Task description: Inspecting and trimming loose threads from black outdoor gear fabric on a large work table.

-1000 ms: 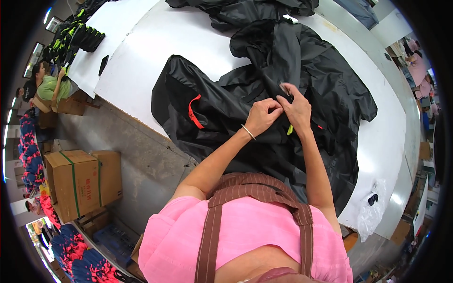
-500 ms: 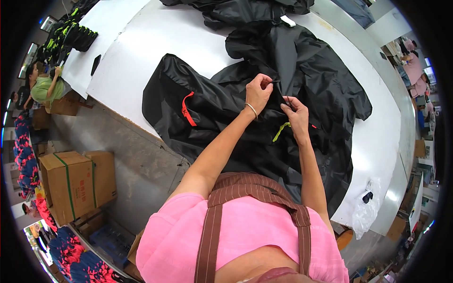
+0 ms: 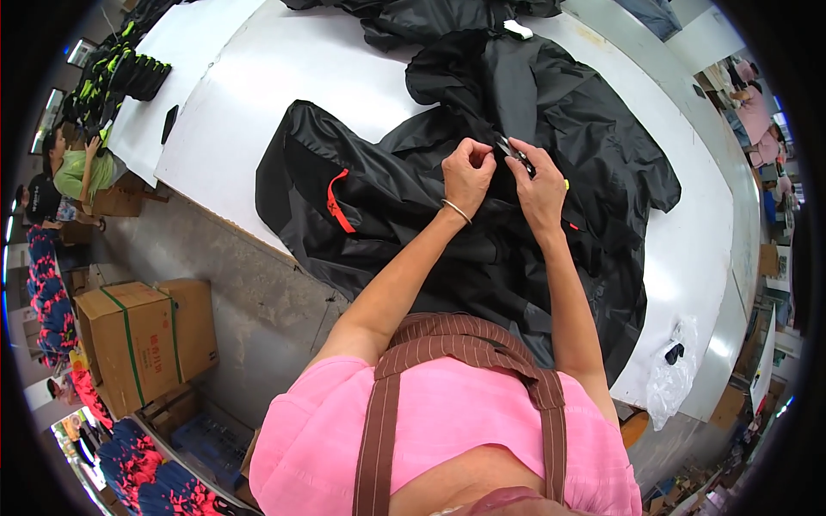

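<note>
Black, shiny, coated-looking fabric (image 3: pixel 594 129) lies in folds across the white table, with a red strap (image 3: pixel 337 203) on its left part. Over the middle of it, my left hand (image 3: pixel 468 176) is pinched, thumb against fingertips. What that pinch holds, if anything, is too small to make out. Close by on the right, my right hand (image 3: pixel 540 189) grips small thread snips (image 3: pixel 509 150), whose blades point up and left toward the left fingertips. A bit of yellow-green (image 3: pixel 566 184) shows at the right hand's outer edge. Much of the fabric under both hands is hidden.
More black fabric (image 3: pixel 430 21) lies at the table's far side, with a white tag (image 3: pixel 518 29). A clear plastic bag (image 3: pixel 673 378) rests at the right edge. Cardboard boxes (image 3: pixel 129 344) stand on the floor to the left. A person in green (image 3: pixel 86 170) sits beyond.
My right hand has risen toward the left fingertips, and the snips' blades now show. The yellow-green strip no longer hangs below it. My left hand has shifted slightly, still pinched.
</note>
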{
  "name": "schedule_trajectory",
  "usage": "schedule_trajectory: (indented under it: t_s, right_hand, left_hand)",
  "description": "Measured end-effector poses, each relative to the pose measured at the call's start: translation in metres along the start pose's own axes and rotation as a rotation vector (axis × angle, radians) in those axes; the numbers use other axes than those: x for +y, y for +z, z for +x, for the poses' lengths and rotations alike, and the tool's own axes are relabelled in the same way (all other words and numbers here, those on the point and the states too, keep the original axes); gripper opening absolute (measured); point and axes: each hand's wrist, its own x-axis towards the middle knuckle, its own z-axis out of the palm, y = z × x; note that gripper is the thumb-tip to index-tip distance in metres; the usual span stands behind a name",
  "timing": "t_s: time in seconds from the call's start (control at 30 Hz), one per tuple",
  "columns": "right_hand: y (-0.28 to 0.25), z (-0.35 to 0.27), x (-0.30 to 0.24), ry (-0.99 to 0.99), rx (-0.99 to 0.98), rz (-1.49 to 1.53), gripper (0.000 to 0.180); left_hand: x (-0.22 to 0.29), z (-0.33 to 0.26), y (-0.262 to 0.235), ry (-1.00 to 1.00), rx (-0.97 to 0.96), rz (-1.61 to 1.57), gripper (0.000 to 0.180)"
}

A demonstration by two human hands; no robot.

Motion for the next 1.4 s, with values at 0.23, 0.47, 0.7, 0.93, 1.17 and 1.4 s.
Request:
schedule_trajectory:
  t_s: [0.23,0.47,0.7,0.93,1.17,1.4]
  right_hand:
    - [0.005,0.008,-0.005,0.186,-0.019,0.068,0.017]
    - [-0.076,-0.064,0.054,0.18,0.022,0.27,0.024]
    - [-0.157,-0.143,0.187,0.7,0.419,0.195,0.03]
    - [-0.222,-0.164,0.272,0.669,0.522,-0.184,0.033]
    - [-0.228,-0.151,0.305,0.751,0.438,-0.25,0.05]
    - [-0.233,-0.138,0.307,0.899,0.437,-0.024,0.033]
  left_hand:
    - [-0.028,-0.004,-0.003,0.151,-0.095,0.107,0.007]
    - [0.006,0.132,-0.131,-0.161,0.537,-0.139,0.015]
    - [-0.048,0.015,-0.061,0.799,-0.514,1.27,0.033]
    - [-0.043,0.158,-0.157,0.024,-0.322,1.462,0.015]
    - [0.009,0.115,0.004,0.666,-0.543,1.25,0.026]
    - [-0.02,-0.03,0.235,0.622,-1.256,0.389,0.033]
